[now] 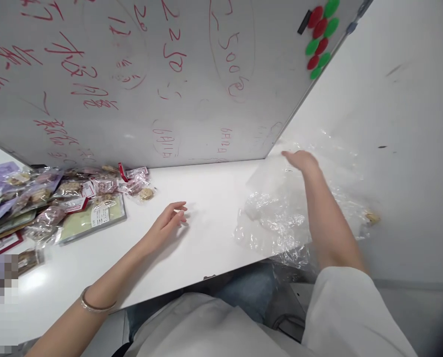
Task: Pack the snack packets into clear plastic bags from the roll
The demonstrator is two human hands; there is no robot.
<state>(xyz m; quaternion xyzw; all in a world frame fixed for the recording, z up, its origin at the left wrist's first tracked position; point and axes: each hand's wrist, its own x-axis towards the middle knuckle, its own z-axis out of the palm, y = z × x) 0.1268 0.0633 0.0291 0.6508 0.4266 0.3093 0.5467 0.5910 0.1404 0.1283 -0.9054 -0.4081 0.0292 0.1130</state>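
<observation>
Pale shirt [206, 325] closest, the right hand [302, 161] seems to reach over clear plastic [277, 218] on the surface [206, 248], grip hard to tell, next needing a soft pinch, while the left hand [171, 218] has loose, empty fingers.

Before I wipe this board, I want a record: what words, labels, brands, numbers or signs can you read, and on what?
"2250": red handwriting, whiteboard.
"500": whiteboard, inside a drawn loop.
"20": whiteboard, near the picture's top.
"6月11日", faint, seemingly: whiteboard's lower part.
"6月12日", faint, seemingly: whiteboard's lower part.
Other whiteboard writing: too unclear to quote.
Labels on the packets: too small.
</observation>
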